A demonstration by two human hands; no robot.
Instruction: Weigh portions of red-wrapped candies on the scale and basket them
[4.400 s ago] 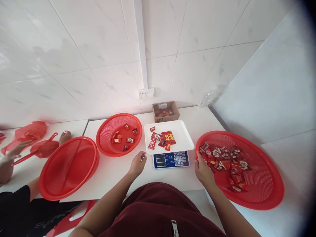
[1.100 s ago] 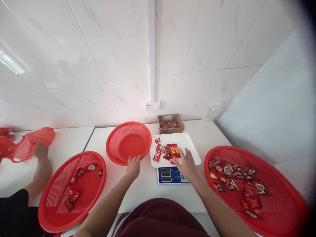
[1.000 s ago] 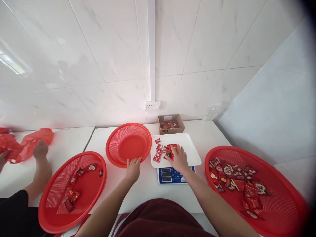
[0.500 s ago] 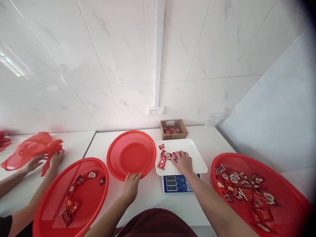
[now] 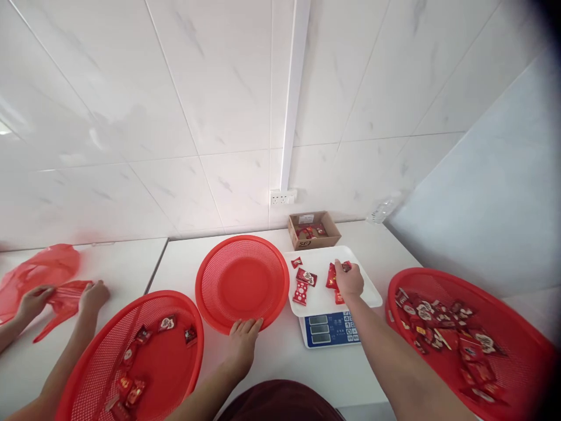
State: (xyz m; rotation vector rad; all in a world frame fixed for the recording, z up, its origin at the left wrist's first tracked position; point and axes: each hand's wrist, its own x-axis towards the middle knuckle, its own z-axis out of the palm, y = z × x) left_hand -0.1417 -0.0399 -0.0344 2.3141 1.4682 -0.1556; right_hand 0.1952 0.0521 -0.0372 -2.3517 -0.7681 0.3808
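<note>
My left hand (image 5: 243, 346) is closed over the near rim of a round red plastic basket (image 5: 205, 316), its fingers hooked over the edge. Nothing lies inside that basket. On the right, my right hand (image 5: 349, 283) is over the white tray (image 5: 322, 304) of a blue digital scale (image 5: 331, 331). Its fingers are pinched on a small red wrapped candy (image 5: 347, 266). Red packets (image 5: 332, 276) lie under and beside that hand. Toward the tray's left are a tiny red candy (image 5: 297, 262), a dark red packet (image 5: 306, 276) and a dotted packet (image 5: 300, 292).
Wrapped candies fill part of a red basket (image 5: 526, 327) on the right; several lie in another (image 5: 193, 374) at lower left. A cardboard box (image 5: 324, 241) with red packets stands behind the scale. Another person's hands (image 5: 94, 298) hold a red plastic bag (image 5: 48, 266).
My right hand has shifted right across the tray and now pinches a candy, with red packets showing beside it. The other person's hands have stretched the bag out. The whole view has shifted slightly.
</note>
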